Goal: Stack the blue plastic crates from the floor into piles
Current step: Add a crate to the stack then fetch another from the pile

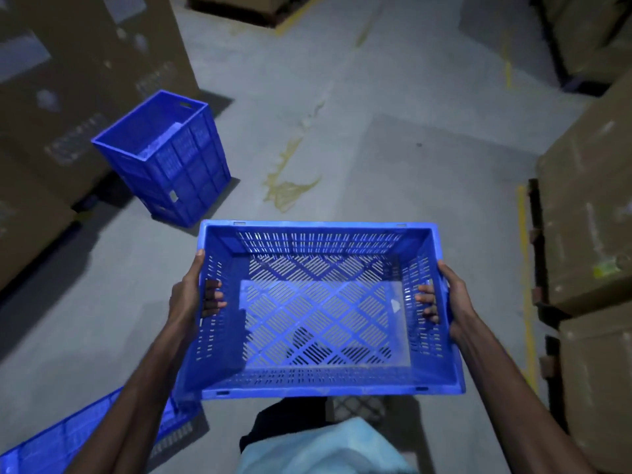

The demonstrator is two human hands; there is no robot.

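I hold an empty blue slotted crate [321, 323] level in front of me, above the floor. My left hand [191, 295] grips its left end, fingers through the handle slot. On the crate's right end, my right hand [448, 299] grips the same way. A pile of blue crates [171, 159] stands on the floor ahead and to the left, its top crate open upward. Another blue crate [68, 436] shows partly at the lower left edge, beside my left arm.
Tall brown cartons [68, 80] line the left side, right behind the pile. More cartons on pallets [588, 217] stand along the right. A grey concrete floor [342, 131] with yellow stains and yellow lines runs between them.
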